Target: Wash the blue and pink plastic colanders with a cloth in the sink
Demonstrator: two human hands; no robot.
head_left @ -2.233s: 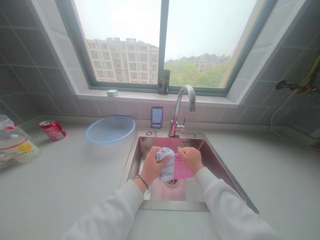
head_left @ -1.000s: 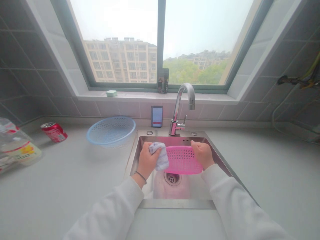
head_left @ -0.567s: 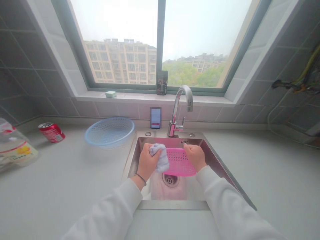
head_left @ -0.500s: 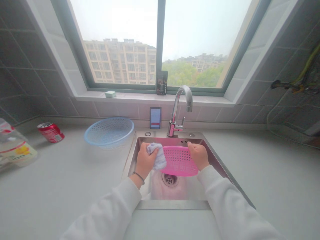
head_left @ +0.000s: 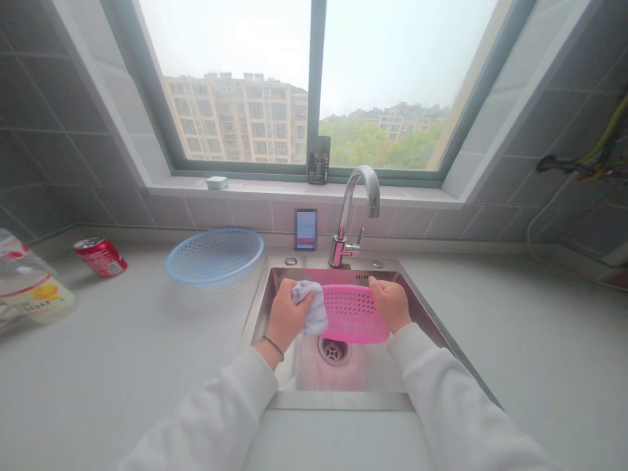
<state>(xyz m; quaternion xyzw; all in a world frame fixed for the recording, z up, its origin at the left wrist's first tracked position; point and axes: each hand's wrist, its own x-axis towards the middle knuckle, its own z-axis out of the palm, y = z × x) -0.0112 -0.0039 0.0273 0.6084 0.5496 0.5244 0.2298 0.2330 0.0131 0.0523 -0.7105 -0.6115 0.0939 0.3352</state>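
1. Chrome gooseneck faucet (head_left: 342,216) rises behind the stainless steel sink (head_left: 343,400), blocking the reach toward the window.
2. Pale blue perforated plastic basket (head_left: 214,256) stands just left of the sink on the white countertop (head_left: 122,379).
3. Open passage lies over the countertop right of the sink.

The person's left hand (head_left: 287,320) grips a folded pale cloth (head_left: 313,309) and presses it against the end of a pink plastic basket (head_left: 352,315), while the right hand (head_left: 390,304) holds the basket's other edge. Both hands are inside a steel sink (head_left: 383,373), below a chrome faucet (head_left: 343,245). A pale blue basket (head_left: 214,234) stands on the counter (head_left: 122,366) to the left.
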